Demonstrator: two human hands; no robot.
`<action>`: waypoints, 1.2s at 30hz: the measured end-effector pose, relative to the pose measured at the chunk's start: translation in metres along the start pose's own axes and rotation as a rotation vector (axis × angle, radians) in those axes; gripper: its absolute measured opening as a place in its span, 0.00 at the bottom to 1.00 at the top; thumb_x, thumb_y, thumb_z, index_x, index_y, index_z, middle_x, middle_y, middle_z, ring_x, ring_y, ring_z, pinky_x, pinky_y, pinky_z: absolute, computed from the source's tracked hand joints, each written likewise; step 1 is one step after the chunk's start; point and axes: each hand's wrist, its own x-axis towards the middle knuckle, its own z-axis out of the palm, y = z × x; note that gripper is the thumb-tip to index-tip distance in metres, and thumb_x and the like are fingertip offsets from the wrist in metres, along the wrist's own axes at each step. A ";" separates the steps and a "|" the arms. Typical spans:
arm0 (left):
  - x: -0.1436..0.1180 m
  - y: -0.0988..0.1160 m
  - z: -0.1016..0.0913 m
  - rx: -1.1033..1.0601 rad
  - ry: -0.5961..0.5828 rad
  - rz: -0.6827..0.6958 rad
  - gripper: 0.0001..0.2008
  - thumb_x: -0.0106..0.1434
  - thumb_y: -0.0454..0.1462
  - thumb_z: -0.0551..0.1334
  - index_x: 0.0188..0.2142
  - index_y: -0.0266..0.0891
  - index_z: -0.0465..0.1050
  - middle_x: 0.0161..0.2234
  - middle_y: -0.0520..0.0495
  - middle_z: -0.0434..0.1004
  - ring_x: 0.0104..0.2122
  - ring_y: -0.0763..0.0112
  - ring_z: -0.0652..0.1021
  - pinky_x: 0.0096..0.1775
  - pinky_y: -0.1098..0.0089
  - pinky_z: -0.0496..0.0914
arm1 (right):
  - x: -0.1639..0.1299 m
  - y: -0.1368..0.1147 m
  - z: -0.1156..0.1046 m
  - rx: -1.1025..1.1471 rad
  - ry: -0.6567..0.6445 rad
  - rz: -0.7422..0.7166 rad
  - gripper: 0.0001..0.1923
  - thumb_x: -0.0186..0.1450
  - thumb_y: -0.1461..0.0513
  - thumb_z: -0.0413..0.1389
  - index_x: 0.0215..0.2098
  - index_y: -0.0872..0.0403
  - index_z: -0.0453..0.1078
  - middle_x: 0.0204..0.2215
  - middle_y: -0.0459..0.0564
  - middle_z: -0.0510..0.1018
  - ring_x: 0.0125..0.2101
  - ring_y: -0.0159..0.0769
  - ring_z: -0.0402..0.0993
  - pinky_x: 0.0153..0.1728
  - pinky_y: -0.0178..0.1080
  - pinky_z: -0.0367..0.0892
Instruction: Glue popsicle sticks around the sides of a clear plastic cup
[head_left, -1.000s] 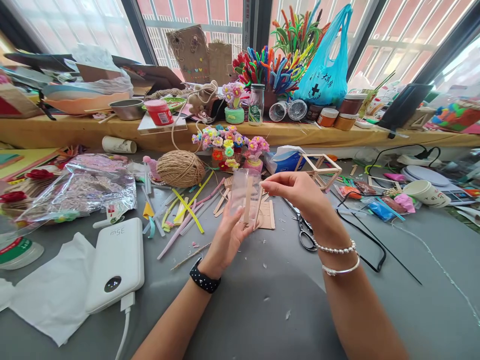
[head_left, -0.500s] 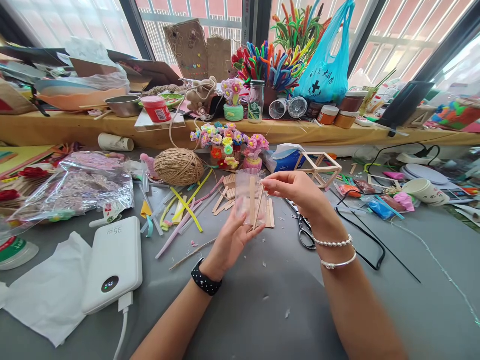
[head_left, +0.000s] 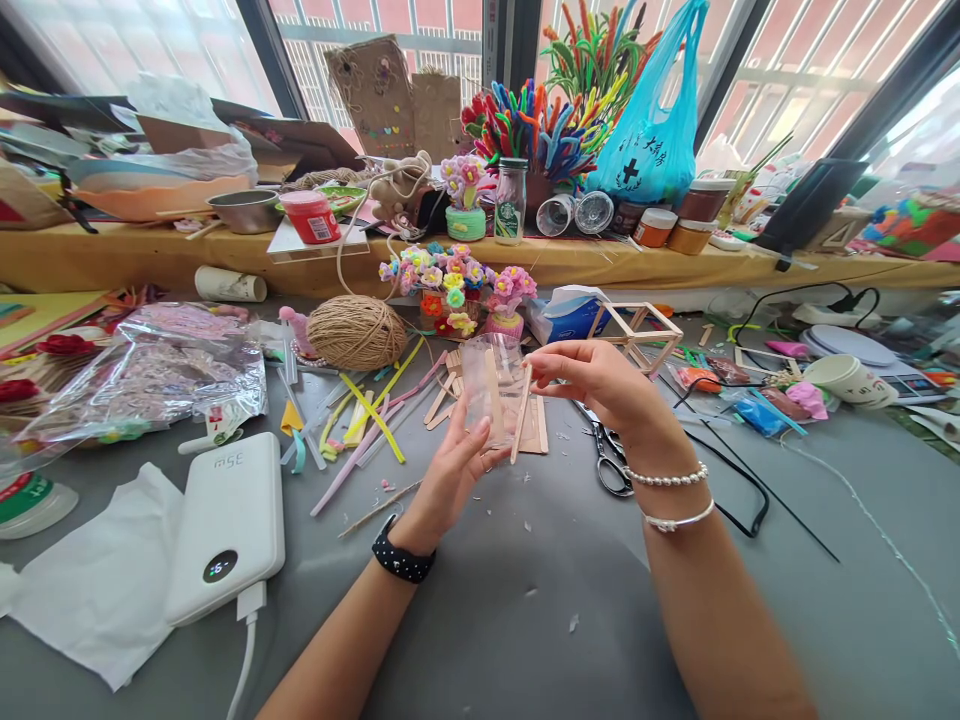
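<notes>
The clear cup (head_left: 495, 385) is held up above the table (head_left: 525, 620), in front of the twine ball (head_left: 358, 332). The left hand (head_left: 450, 480) grips it from below, fingers closed round its wall, with one wooden stick (head_left: 493, 395) lying against its side. The right hand (head_left: 592, 380) pinches a second stick (head_left: 521, 425) at its top end and holds it tilted against the cup.

The cup looks thin, so a hard squeeze may buckle it and shake the first stick loose. The second stick is held only at its tip; it may swing or slip and sit crooked. If either drops, it falls among the loose sticks (head_left: 457, 395) just behind the cup and is easily mixed up.

The table is grey and crowded: scissors (head_left: 611, 460) right of the cup, a power bank (head_left: 229, 525) well to its left. Beyond the cup, a yellow ledge (head_left: 112, 262) under barred windows carries jars and pipe cleaners (head_left: 540, 125).
</notes>
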 end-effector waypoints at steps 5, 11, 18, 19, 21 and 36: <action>-0.003 0.003 -0.004 -0.065 -0.062 -0.075 0.36 0.60 0.35 0.58 0.60 0.58 0.38 0.57 0.47 0.60 0.52 0.62 0.67 0.53 0.55 0.60 | -0.004 -0.006 -0.003 -0.029 0.041 -0.039 0.12 0.48 0.55 0.63 0.26 0.54 0.74 0.25 0.46 0.76 0.28 0.30 0.70 0.35 0.36 0.66; -0.002 0.008 -0.004 -0.066 -0.115 -0.099 0.31 0.57 0.34 0.60 0.59 0.48 0.52 0.54 0.44 0.65 0.54 0.56 0.65 0.54 0.54 0.59 | -0.014 -0.015 -0.003 -0.212 0.142 -0.108 0.13 0.48 0.53 0.62 0.26 0.54 0.73 0.24 0.46 0.75 0.27 0.30 0.69 0.28 0.33 0.63; 0.000 0.005 -0.003 0.003 -0.027 -0.106 0.28 0.52 0.32 0.64 0.52 0.41 0.61 0.51 0.42 0.67 0.54 0.54 0.64 0.54 0.56 0.57 | -0.030 -0.028 0.004 -0.485 0.239 -0.218 0.12 0.52 0.54 0.59 0.25 0.56 0.73 0.20 0.47 0.74 0.23 0.31 0.68 0.23 0.34 0.60; 0.000 0.004 -0.003 0.015 -0.027 -0.099 0.28 0.52 0.32 0.64 0.52 0.42 0.61 0.51 0.41 0.68 0.54 0.54 0.65 0.53 0.56 0.58 | -0.031 -0.029 0.004 -0.508 0.234 -0.225 0.12 0.52 0.54 0.59 0.25 0.56 0.73 0.20 0.47 0.74 0.23 0.31 0.68 0.23 0.35 0.60; 0.000 0.002 -0.003 0.028 -0.021 -0.095 0.27 0.52 0.33 0.64 0.52 0.41 0.61 0.50 0.41 0.68 0.53 0.53 0.66 0.52 0.56 0.58 | -0.031 -0.029 0.004 -0.550 0.224 -0.229 0.12 0.52 0.54 0.59 0.25 0.55 0.73 0.20 0.47 0.74 0.22 0.32 0.68 0.23 0.35 0.60; 0.000 -0.001 -0.005 0.046 -0.013 -0.141 0.29 0.52 0.35 0.64 0.53 0.43 0.59 0.49 0.42 0.68 0.52 0.56 0.67 0.52 0.57 0.58 | -0.028 -0.028 0.008 -0.750 0.207 -0.208 0.09 0.55 0.58 0.56 0.25 0.56 0.73 0.23 0.47 0.77 0.24 0.30 0.69 0.25 0.33 0.60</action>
